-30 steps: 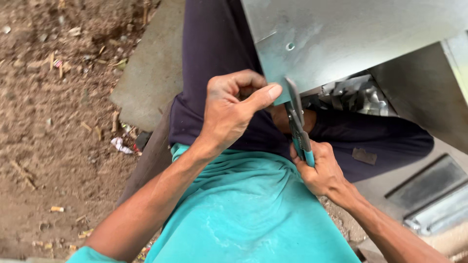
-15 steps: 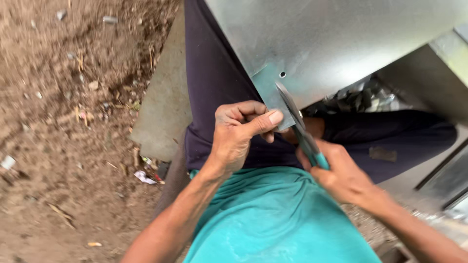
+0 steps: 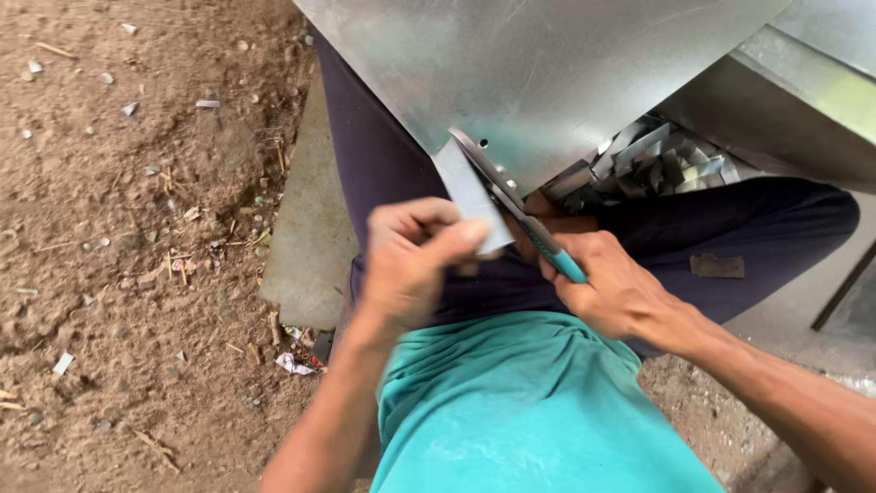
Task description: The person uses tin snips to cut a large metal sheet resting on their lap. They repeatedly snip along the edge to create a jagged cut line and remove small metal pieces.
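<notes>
Galvanised sheet (image 3: 547, 73) on my lap: my left hand (image 3: 411, 265) pinches the cut strip (image 3: 470, 196) clear; my right hand (image 3: 620, 292) stays clamped on the snips (image 3: 511, 205), blades best kept square.

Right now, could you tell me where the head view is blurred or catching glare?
In the head view, the left hand is smeared by motion blur; the right hand and the tin snips are a little sharper. The galvanised metal sheet shows soft, even daylight sheen without harsh glare, and the dirt ground is evenly lit.
</notes>
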